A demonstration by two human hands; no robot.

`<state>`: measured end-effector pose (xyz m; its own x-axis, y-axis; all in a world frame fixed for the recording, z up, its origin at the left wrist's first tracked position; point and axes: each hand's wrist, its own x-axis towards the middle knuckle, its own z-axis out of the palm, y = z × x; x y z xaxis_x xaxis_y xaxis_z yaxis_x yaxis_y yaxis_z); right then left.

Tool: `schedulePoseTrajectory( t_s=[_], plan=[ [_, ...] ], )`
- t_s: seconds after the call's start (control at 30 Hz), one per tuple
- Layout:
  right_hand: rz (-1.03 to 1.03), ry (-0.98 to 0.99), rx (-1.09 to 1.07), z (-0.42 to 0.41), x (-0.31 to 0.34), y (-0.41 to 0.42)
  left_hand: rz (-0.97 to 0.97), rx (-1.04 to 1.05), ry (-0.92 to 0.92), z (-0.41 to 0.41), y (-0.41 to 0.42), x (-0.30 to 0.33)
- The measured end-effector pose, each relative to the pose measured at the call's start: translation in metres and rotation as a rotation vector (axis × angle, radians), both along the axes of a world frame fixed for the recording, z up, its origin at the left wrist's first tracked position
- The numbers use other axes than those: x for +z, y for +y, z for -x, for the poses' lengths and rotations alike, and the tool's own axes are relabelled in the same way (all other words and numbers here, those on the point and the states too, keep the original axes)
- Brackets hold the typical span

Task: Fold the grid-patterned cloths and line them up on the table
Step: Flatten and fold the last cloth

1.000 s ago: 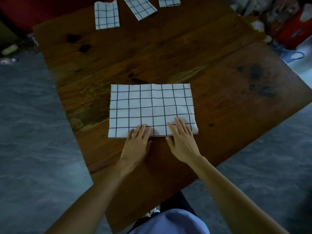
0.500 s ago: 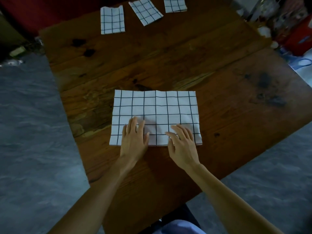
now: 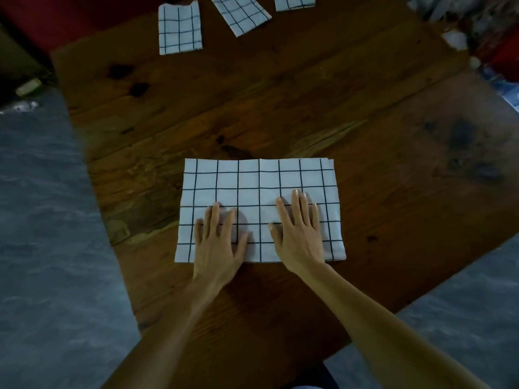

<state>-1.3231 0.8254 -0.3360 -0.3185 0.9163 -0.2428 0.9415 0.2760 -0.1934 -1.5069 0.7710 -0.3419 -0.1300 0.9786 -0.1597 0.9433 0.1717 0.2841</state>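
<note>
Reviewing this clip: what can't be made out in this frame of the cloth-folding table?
- Head view: the third folded cloth at the far edge is cut off by the frame top, so its full shape is unknown.
- The cloth under the left hand and right hand: layer count not readable from above.
- Clutter at the right is blurred and dim; items cannot be identified.
- Any cloths beyond the frame top are unseen.

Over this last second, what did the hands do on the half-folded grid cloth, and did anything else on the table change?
Both the left hand and the right hand slid from the near edge of the grid cloth farther onto it, palms flat, smoothing; nothing was gripped or released. The cloth stayed in place on the table, folded as before. The three folded cloths at the far edge kept their arrangement.
</note>
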Motion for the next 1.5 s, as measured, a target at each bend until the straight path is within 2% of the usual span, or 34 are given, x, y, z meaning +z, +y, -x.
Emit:
schedulePoseTrajectory(
  t_s=[0.27, 1.3, 1.37, 1.5],
  plan=[
    [-0.016, 0.007, 0.015, 0.0, -0.003, 0.002, -0.009, 0.101, 0.032, -0.002, 0.021, 0.0],
    [-0.013, -0.029, -0.034, -0.003, -0.005, 0.003, 0.04, 0.229, 0.102, 0.012, 0.008, 0.0],
    [-0.014, -0.027, -0.038, -0.001, -0.004, 0.003, 0.016, 0.183, 0.13, 0.009, 0.014, 0.004],
    [-0.008, -0.05, -0.029, -0.001, -0.004, 0.002, -0.024, -0.096, 0.06, -0.02, 0.023, 0.005]
  ],
)
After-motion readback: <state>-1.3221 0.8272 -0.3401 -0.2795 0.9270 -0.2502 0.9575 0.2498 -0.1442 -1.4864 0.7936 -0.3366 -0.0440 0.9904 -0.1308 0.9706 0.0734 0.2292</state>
